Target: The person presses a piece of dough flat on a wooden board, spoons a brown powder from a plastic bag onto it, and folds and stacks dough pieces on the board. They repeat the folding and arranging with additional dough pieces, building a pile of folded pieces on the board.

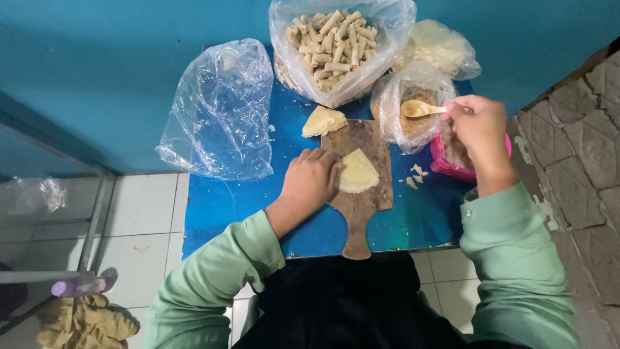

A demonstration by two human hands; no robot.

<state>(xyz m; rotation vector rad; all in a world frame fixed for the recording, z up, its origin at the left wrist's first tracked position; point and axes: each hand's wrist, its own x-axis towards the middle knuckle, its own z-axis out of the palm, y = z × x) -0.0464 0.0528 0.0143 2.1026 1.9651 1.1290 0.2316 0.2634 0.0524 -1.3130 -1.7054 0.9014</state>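
My left hand [314, 181] rests flat on a wooden cutting board [359, 210] and holds down the edge of a pale triangular wrapper sheet [359, 172]. My right hand [479, 132] grips a wooden spoon [420, 108] whose bowl sits inside a small clear bag of brown filling [407, 103]. Just beyond the board, a stack of folded wrappers [323, 121] rests on the blue table [226, 207].
A large clear bag of rolled pastries [336, 45] stands at the back. An empty crumpled plastic bag [219, 113] lies at left, another bag with pale contents [439, 45] at back right. A pink container [452, 167] sits under my right hand. Crumbs lie beside the board.
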